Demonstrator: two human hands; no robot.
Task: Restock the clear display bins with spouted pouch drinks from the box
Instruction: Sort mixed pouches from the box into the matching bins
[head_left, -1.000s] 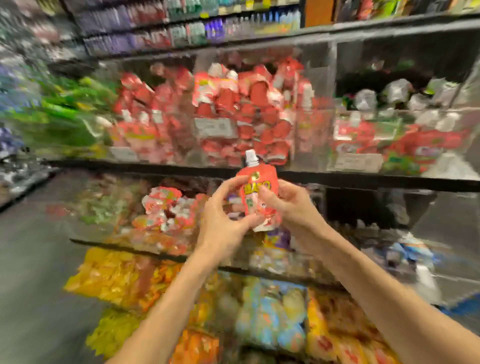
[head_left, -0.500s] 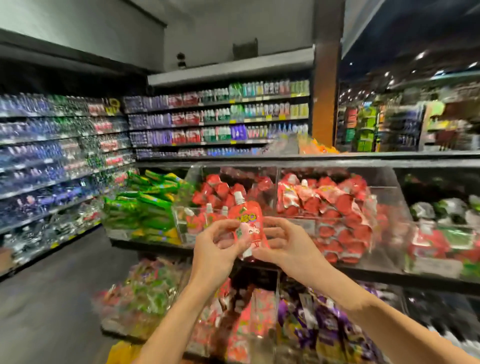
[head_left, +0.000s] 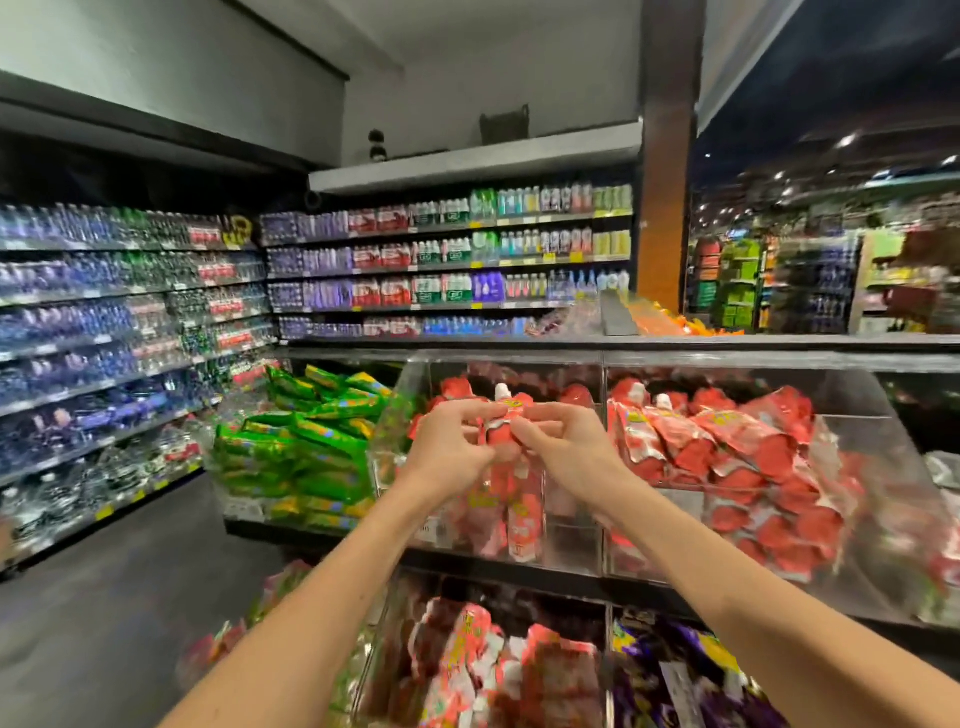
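Head view: pouch (head_left: 498, 431) now higher, over bin (head_left: 571, 545)

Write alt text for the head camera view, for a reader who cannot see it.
The left hand and right hand pinch a red spouted pouch between their fingers over a clear display bin holding a few like it. A fuller bin of red pouches sits to the right, green packs to the left, and shelves of bottles behind.

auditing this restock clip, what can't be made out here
Head view:
- red pouch: body mostly hidden behind left hand and right hand; print unreadable.
- supply box: outside the frame.
- lower-bin pouches: blurred, cut by bottom edge.
- back-wall bottles: too small, blurred.
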